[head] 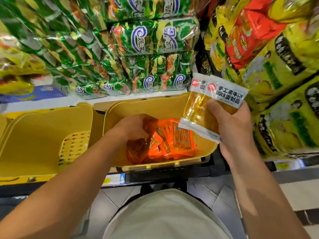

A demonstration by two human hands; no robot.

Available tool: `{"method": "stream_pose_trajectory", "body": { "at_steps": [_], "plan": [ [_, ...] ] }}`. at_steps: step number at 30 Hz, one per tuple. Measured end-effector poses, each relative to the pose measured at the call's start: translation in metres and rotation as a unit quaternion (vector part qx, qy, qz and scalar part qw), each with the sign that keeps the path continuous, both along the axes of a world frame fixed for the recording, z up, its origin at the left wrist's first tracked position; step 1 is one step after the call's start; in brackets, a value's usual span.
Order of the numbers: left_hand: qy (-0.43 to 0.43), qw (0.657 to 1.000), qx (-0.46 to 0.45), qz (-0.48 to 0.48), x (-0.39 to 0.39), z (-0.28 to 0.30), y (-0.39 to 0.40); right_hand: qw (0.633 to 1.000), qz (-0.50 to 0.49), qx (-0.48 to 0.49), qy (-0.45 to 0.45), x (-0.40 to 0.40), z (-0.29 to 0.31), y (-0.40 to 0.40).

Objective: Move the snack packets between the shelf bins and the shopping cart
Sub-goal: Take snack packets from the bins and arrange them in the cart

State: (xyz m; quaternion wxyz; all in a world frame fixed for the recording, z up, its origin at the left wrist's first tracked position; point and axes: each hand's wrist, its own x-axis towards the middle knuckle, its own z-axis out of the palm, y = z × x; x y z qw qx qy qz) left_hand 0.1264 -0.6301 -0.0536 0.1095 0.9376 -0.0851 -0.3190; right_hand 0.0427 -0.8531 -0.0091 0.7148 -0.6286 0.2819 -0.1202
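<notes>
**Snack packets in both hands over the yellow bin**

Snack packets [214, 107] with clear yellow bodies and white printed tops sit in my right hand [233, 128]; I count at least two, fanned and overlapping, with my thumb curled across their fronts and the fingers hidden behind. They hang above the right rim of the yellow bin [138, 107], not touching it. My left hand [133, 128] reaches down into that same bin, fingers curled in among the orange packets [172, 144] heaped on its floor; I cannot tell for sure whether it actually grips one or only touches the pile. Just beside it on the left stands a second yellow bin [34, 135], showing its bare slotted base. Behind the bins, green bagged snacks [146, 40] are stacked, and yellow bags [284, 75] fill the rack at right.
</notes>
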Motion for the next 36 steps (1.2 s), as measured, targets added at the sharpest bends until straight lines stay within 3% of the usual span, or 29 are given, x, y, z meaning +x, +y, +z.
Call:
{"method": "stream_pose_trajectory", "body": {
  "at_steps": [4, 10, 16, 21, 28, 33, 36],
  "plan": [
    [0.073, 0.997, 0.016, 0.031, -0.002, -0.016, 0.003, 0.999, 0.032, 0.032, -0.009, 0.003, -0.007, -0.007],
    [0.041, 0.998, 0.026, 0.032, -0.005, -0.024, -0.005, 0.998, 0.046, 0.035, -0.015, 0.010, -0.010, -0.004],
    [-0.057, 0.995, -0.051, 0.066, -0.002, -0.015, -0.009, 0.997, 0.071, 0.033, -0.023, 0.007, -0.012, -0.006],
    [-0.035, 0.977, -0.163, 0.134, -0.004, -0.005, -0.011, 0.995, 0.086, 0.042, -0.027, 0.004, -0.010, -0.010],
    [0.057, 0.913, -0.333, 0.230, -0.008, 0.010, -0.009, 0.993, 0.090, 0.067, -0.035, -0.001, -0.006, -0.014],
    [0.097, 0.824, -0.459, 0.319, -0.004, 0.005, -0.012, 0.993, 0.083, 0.080, -0.039, -0.001, -0.007, -0.015],
    [0.112, 0.819, -0.465, 0.318, -0.008, -0.004, -0.023, 0.992, 0.083, 0.081, -0.040, -0.002, -0.006, -0.015]
  ]
}}
